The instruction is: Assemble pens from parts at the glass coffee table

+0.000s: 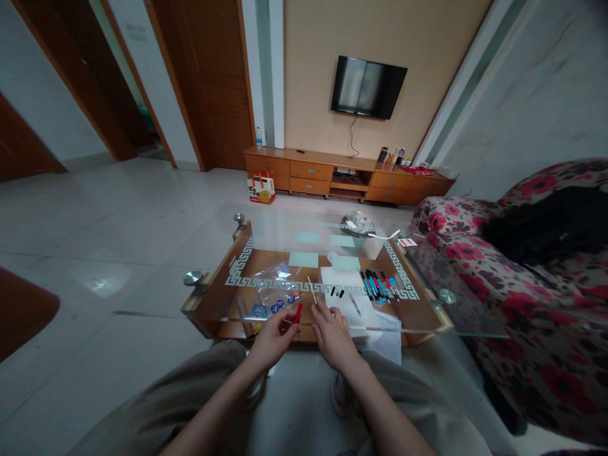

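Over the near edge of the glass table [228, 311], my left hand [274, 335] is closed on a short red pen part [298, 313], likely a cap or barrel. My right hand [332, 332] is just beside it, fingers pinched at the lower end of a thin pale stick [311, 289] that looks like a pen refill. White paper [342, 276] lies beyond my right hand, with several small black pieces [337, 292] and a slim grey-and-clear pen piece [355, 304] on it. To the right is a pile of blue, black and red pens [376, 286].
A clear plastic bag [278, 284] with blue round labels lies on the left part of the table. At the back right stands a basket [357, 228] with crumpled stuff. A floral sofa [446, 253] borders the right side; a low cabinet [308, 171] lines the wall.
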Tool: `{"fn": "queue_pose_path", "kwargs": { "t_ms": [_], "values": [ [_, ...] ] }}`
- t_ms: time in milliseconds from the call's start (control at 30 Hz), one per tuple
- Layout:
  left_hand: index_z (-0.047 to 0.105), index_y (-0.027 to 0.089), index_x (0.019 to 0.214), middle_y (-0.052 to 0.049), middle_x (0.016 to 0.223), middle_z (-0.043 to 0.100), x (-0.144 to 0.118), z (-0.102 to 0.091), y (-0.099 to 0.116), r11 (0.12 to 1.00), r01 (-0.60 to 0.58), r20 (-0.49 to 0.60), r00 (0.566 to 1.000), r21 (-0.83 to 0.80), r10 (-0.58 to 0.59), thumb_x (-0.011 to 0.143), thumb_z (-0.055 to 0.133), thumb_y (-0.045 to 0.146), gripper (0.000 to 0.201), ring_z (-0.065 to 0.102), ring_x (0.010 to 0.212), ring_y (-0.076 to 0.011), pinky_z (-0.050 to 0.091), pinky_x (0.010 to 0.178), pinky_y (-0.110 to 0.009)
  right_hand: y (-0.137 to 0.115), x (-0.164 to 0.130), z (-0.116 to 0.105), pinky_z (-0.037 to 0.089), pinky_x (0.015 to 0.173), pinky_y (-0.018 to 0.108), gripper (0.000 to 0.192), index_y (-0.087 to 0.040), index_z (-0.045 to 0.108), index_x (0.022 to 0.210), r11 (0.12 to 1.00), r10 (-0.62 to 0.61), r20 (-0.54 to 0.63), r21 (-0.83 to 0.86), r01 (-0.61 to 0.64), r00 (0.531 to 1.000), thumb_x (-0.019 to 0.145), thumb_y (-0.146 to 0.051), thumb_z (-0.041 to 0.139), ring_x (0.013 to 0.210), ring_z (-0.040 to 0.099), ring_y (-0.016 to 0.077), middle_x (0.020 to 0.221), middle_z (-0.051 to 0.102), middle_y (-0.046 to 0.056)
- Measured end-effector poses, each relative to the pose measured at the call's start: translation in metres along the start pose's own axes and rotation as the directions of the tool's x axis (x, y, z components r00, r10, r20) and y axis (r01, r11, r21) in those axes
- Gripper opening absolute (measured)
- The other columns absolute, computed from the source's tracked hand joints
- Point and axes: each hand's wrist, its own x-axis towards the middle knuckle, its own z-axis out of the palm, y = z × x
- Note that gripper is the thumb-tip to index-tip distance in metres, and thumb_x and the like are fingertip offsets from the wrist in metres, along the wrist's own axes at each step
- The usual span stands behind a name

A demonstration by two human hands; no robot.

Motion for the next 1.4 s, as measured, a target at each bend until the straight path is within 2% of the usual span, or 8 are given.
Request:
{"fn": "queue_pose_path", "kwargs": {
  "t_ms": [133, 333, 467, 633, 767, 1000, 1200, 1400],
  "values": [
    [0.066, 0.015, 0.102, -0.007, 0.092, 0.070, 0.000, 0.000, -0.003, 1.000, -0.012, 0.002, 1.000, 0.013, 0.011, 0.085, 0.064, 0.034, 0.026, 0.068, 0.079, -0.0192, 0.054, 0.075, -0.032, 0.001, 0.000, 0.000, 0.046, 0.094, 0.047, 0.049, -0.027, 0.051, 0.143, 1.000, -0.013, 0.018, -0.008, 0.013, 1.000, 0.093, -0.021, 0.052, 0.118, 0.049, 0.0329, 0.151, 0.048, 0.007],
    [0.066, 0.015, 0.105, -0.007, 0.094, 0.071, 0.000, 0.001, -0.007, 0.999, -0.023, 0.019, 1.000, 0.024, 0.022, 0.087, 0.062, 0.033, 0.025, 0.067, 0.082, -0.0192, 0.053, 0.075, -0.031, -0.001, 0.003, 0.005, 0.039, 0.103, 0.051, 0.059, -0.025, 0.044, 0.148, 1.000, -0.017, 0.047, -0.016, 0.018, 0.999, 0.091, -0.020, 0.054, 0.135, 0.039, 0.0329, 0.157, 0.038, 0.010],
    [0.065, 0.016, 0.104, -0.006, 0.093, 0.071, 0.001, 0.000, -0.007, 0.999, -0.023, 0.023, 0.999, 0.026, 0.023, 0.087, 0.062, 0.032, 0.024, 0.067, 0.082, -0.0192, 0.052, 0.075, -0.030, 0.000, 0.003, 0.010, 0.032, 0.109, 0.053, 0.062, -0.020, 0.044, 0.148, 1.000, -0.028, 0.096, 0.002, 0.028, 0.995, 0.087, -0.014, 0.054, 0.143, 0.032, 0.0310, 0.156, 0.040, 0.013],
    [0.066, 0.016, 0.103, -0.006, 0.091, 0.071, 0.001, 0.000, -0.006, 0.999, -0.019, 0.030, 0.999, 0.033, 0.018, 0.087, 0.062, 0.031, 0.023, 0.067, 0.082, -0.0192, 0.052, 0.076, -0.030, 0.005, 0.001, 0.010, 0.035, 0.110, 0.045, 0.062, -0.021, 0.053, 0.140, 0.994, -0.085, 0.078, 0.078, 0.079, 0.993, 0.081, -0.003, 0.053, 0.139, 0.038, 0.0265, 0.153, 0.042, 0.013],
    [0.066, 0.016, 0.103, -0.007, 0.093, 0.071, 0.000, 0.000, -0.005, 0.999, -0.024, 0.039, 0.999, 0.030, 0.022, 0.087, 0.062, 0.032, 0.023, 0.067, 0.082, -0.0192, 0.052, 0.074, -0.029, 0.011, 0.001, 0.015, 0.034, 0.110, 0.048, 0.066, -0.020, 0.048, 0.144, 0.992, -0.101, 0.072, 0.078, 0.095, 0.992, 0.080, -0.001, 0.051, 0.143, 0.034, 0.0270, 0.156, 0.038, 0.014],
    [0.067, 0.016, 0.101, -0.006, 0.088, 0.071, 0.000, -0.001, -0.003, 1.000, -0.005, 0.020, 1.000, 0.031, 0.004, 0.085, 0.064, 0.031, 0.023, 0.068, 0.081, -0.0198, 0.052, 0.074, -0.029, 0.015, 0.001, 0.016, 0.041, 0.106, 0.041, 0.054, -0.018, 0.059, 0.134, 0.985, -0.138, 0.005, 0.106, 0.137, 0.990, 0.085, 0.001, 0.047, 0.129, 0.048, 0.0247, 0.139, 0.056, 0.013],
    [0.066, 0.017, 0.102, -0.006, 0.090, 0.071, 0.000, -0.001, -0.009, 1.000, -0.020, 0.032, 0.999, 0.014, 0.019, 0.086, 0.062, 0.030, 0.022, 0.068, 0.081, -0.0196, 0.052, 0.075, -0.030, 0.017, 0.002, 0.016, 0.039, 0.109, 0.045, 0.066, -0.018, 0.049, 0.144, 0.988, -0.143, 0.004, 0.056, 0.143, 0.990, 0.082, 0.004, 0.045, 0.140, 0.039, 0.0255, 0.151, 0.045, 0.015],
    [0.066, 0.016, 0.103, -0.007, 0.091, 0.071, 0.000, -0.001, -0.010, 0.999, -0.027, 0.036, 0.999, 0.038, 0.026, 0.087, 0.062, 0.030, 0.021, 0.067, 0.083, -0.0198, 0.052, 0.076, -0.030, 0.021, 0.002, 0.022, 0.042, 0.108, 0.043, 0.058, -0.016, 0.057, 0.137, 0.982, -0.171, -0.023, 0.082, 0.173, 0.985, 0.083, 0.004, 0.046, 0.130, 0.048, 0.0245, 0.138, 0.057, 0.015]
  ]
}}
